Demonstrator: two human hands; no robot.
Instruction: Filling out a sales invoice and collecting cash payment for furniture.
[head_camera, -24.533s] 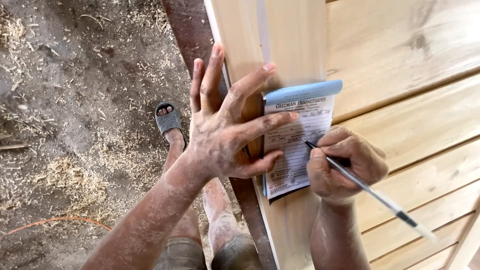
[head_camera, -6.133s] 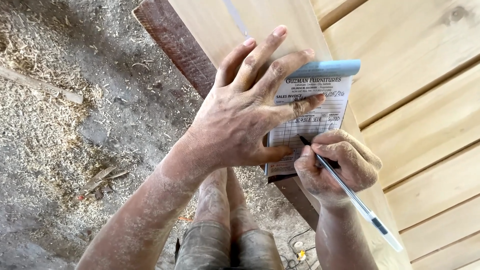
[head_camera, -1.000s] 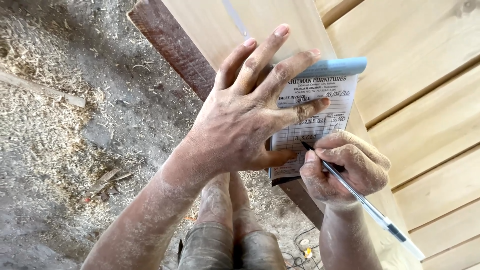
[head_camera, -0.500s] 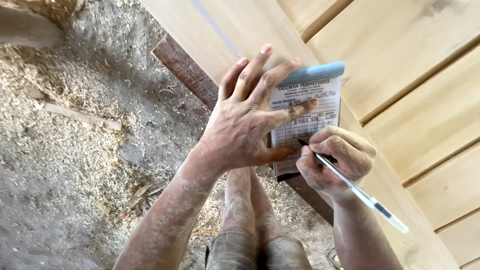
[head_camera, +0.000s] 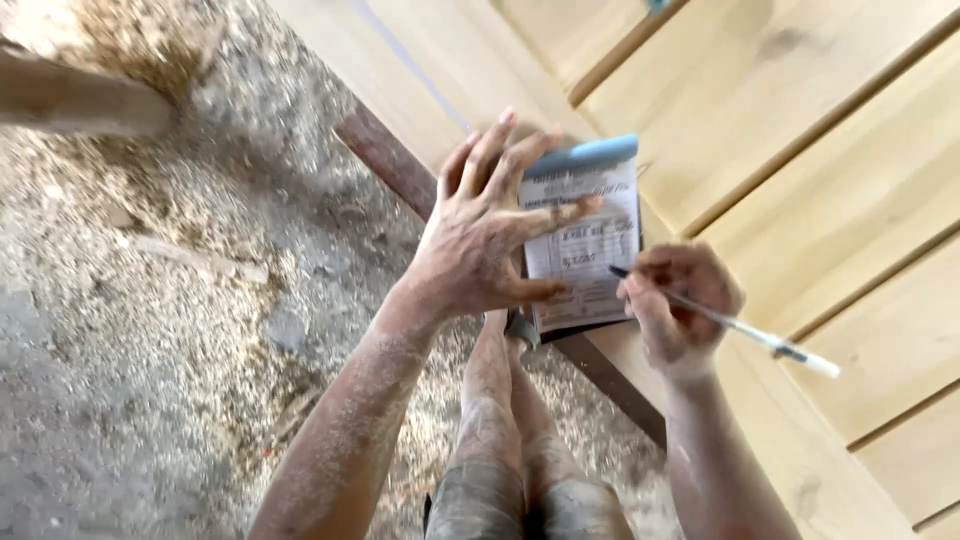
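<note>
Head view: left hand (head_camera: 480, 240) flat, fingers splayed, pinning receipt pad (head_camera: 590, 240) to pale plank (head_camera: 820, 150); right hand (head_camera: 680, 305) gripping pen (head_camera: 730, 322), tip on pad. Sawdust floor (head_camera: 150, 350) below.

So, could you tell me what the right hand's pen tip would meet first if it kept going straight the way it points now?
Most likely the white printed sheet of the blue-topped notepad: the clear pen in the right hand points left at it, tip just at its right edge. Beyond lie the left hand's fingers.
</note>
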